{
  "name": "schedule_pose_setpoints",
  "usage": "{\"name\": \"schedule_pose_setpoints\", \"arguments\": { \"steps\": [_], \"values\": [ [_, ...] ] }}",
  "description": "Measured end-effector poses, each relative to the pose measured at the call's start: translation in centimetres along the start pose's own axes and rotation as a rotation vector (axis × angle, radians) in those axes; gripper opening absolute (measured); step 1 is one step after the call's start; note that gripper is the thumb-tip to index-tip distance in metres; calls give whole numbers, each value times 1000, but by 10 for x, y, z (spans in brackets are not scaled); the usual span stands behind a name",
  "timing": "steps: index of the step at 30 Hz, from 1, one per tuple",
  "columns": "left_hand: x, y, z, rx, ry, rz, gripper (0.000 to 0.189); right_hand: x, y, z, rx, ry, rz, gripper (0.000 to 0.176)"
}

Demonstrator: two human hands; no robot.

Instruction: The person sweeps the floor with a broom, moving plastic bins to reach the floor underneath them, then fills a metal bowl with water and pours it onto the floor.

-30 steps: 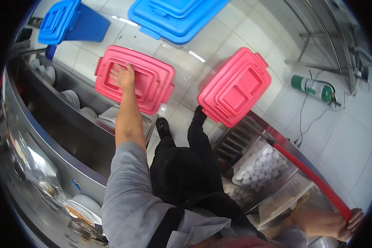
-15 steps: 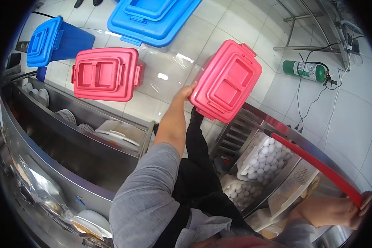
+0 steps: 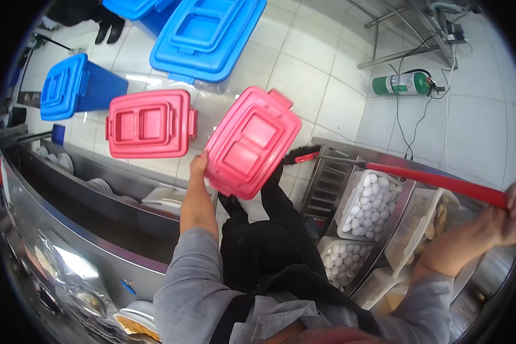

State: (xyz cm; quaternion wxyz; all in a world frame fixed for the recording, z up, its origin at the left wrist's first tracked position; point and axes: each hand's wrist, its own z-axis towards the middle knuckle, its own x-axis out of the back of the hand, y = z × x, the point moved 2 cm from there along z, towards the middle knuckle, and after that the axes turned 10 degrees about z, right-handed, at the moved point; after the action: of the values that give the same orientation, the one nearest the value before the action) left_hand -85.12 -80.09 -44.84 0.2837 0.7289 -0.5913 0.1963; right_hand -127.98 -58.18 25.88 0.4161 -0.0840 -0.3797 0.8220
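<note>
My left hand grips the left edge of a pink lidded bin, which tilts in front of my legs. My right hand, at the far right, is closed round the red handle of a broom. The handle slants over the shelf of eggs, and its dark bristly head lies close to the bin's right side. A second pink bin stands on the floor to the left of the held one. The bin's underside is hidden.
Blue lidded bins stand beyond, with another blue bin at left. Egg baskets and a perforated basket are on the right. A steel counter runs left. A fire extinguisher lies near cords. Another person's shoes show at top.
My left hand has brought the pink bin left and closer to me. The broom's head has come into view beside it, and my right hand has risen slightly.
</note>
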Motion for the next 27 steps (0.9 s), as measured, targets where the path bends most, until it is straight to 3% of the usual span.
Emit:
{"name": "schedule_pose_setpoints", "arguments": {
  "steps": [3,4,5,8,10,11,13,15,19,21,22,23,24,26,27],
  "values": [
    [41,3,-56,180,29,213,89,-7,5,6,-25,38,169,40],
    [22,-8,-45,196,79,213,89,-11,10,-2,-114,260,275,33],
    [3,-20,-32,214,128,212,88,-17,13,1,-124,246,253,33],
    [12,-5,-80,191,36,239,85,-4,36,46,-148,202,295,31],
    [27,22,-125,120,49,250,83,1,41,87,-112,167,334,18],
    [45,50,-164,84,80,253,82,-3,44,103,-149,277,229,19],
    [44,72,-184,-219,167,206,79,-6,53,129,-202,399,140,19],
    [54,109,-210,-358,73,219,77,-5,62,141,-267,403,174,20],
    [110,233,-290,-540,-34,-168,66,12,95,143,-309,444,191,23],
    [130,304,-314,-754,-98,-146,59,37,119,138,-285,630,-203,26],
    [145,341,-329,-874,-123,-132,56,51,124,145,-291,640,-208,26],
    [157,372,-340,-996,-153,-116,54,68,125,152,-225,726,-403,27],
    [162,394,-337,-1003,-169,-104,54,86,126,159,-156,807,-607,28],
    [167,446,-325,-1084,-321,-258,56,110,133,179,-112,846,-669,27],
    [175,475,-329,-1124,-320,-183,59,113,133,185,-120,903,-528,26]
  ]
}}
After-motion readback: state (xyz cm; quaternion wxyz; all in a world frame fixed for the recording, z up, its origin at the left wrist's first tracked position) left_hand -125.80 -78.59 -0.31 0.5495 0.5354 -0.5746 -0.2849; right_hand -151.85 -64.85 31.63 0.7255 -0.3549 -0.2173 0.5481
